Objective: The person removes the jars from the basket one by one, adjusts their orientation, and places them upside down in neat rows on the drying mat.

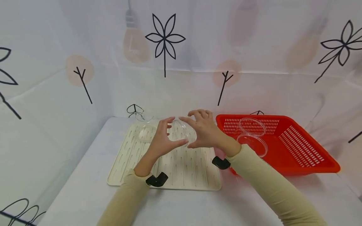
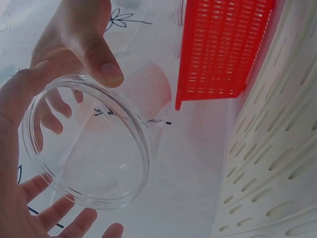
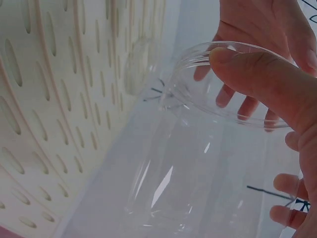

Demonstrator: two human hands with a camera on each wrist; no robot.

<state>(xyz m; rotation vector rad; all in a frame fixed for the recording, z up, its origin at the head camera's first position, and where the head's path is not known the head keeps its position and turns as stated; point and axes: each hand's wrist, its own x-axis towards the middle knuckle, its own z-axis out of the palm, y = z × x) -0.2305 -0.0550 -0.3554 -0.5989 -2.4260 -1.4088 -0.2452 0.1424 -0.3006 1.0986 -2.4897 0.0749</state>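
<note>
Held container: a clear plastic tub [image 1: 178,131] is lifted in the centre of the head view, above the cream drying mat [image 1: 181,169]; nothing shows inside it.
Left hand: the left hand [image 1: 162,141] curls round the tub's left side, thumb along the lower rim, fingertips on the top.
Right hand: the right hand [image 1: 205,130] clasps the tub's right side, its thumb pressed on the rim in the right wrist view.
Rim: in the left wrist view the tub's round open mouth [image 2: 86,141] fills the lower left of the frame, fingers visible through the wall.
Mat contents: another clear tub [image 1: 145,133] lies on the mat's upper left part, just left of the hands.
Basket: the red basket [image 1: 299,147], right of centre, holds two clear round tubs [image 1: 252,135], one behind the other, both seemingly empty.
</note>
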